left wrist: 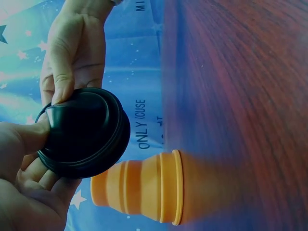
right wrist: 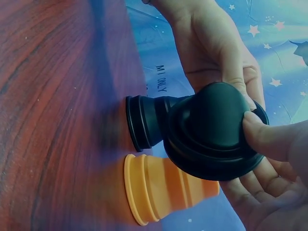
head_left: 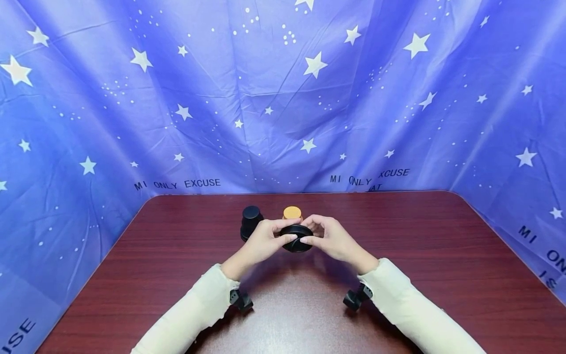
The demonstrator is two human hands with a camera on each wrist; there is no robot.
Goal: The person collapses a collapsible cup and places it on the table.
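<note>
Fingertips of both hands gripped a black disc: left hand on its left side, right hand on its right, thumbs nearly meeting on the near face, other fingers curled behind. Disc sat tilted toward the person, held up off the table, just in front of an orange cup. Face bulged unevenly, with ridged rings toward the rim; looked like a cup folded flat, though its far side was hidden.

Judged light, easily carried in one hand. Probably soft, bendy rubber, stiffer at the rim, so not fragile; likely to flex or pop under thumb pressure. Smooth, slightly shiny skin might slide a bit if pinched lightly. Best hold: opposite sides of the rim, fingers behind for backing, thumbs on the bulge only for pressing.

Further out, the orange cup stood wide end down, narrow end up; a black cup stood the same way beyond the left hand. Both rested on the red-brown table. Pale sleeves covered the forearms; a starry blue curtain hung behind.
</note>
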